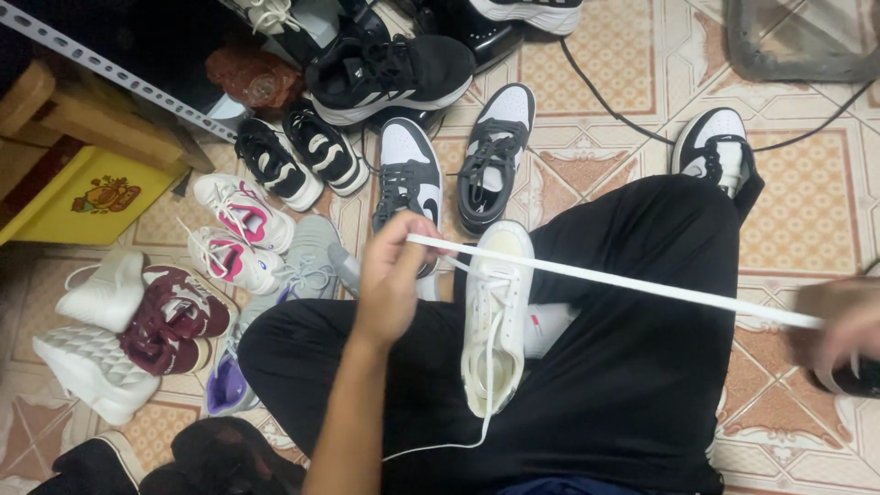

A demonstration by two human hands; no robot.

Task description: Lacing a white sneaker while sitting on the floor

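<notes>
A white sneaker [495, 321] lies sole-down on the person's lap, on black trousers [632, 367], toe pointing away. The left hand [394, 270] pinches one end of a flat white shoelace [623, 282] just above the sneaker's toe; the lace runs taut across to the right hand [839, 335], which is blurred but closed around the other end. Beyond the knees, black-and-white sneakers [449, 165] stand on the patterned tile floor [797, 211], with pink-and-white sneakers [240, 229] farther left.

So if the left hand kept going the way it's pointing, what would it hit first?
Probably the black and white sneaker just beyond the left hand, which points up and away from the lap while pinching the white lace. Depth is hard to judge.
</notes>
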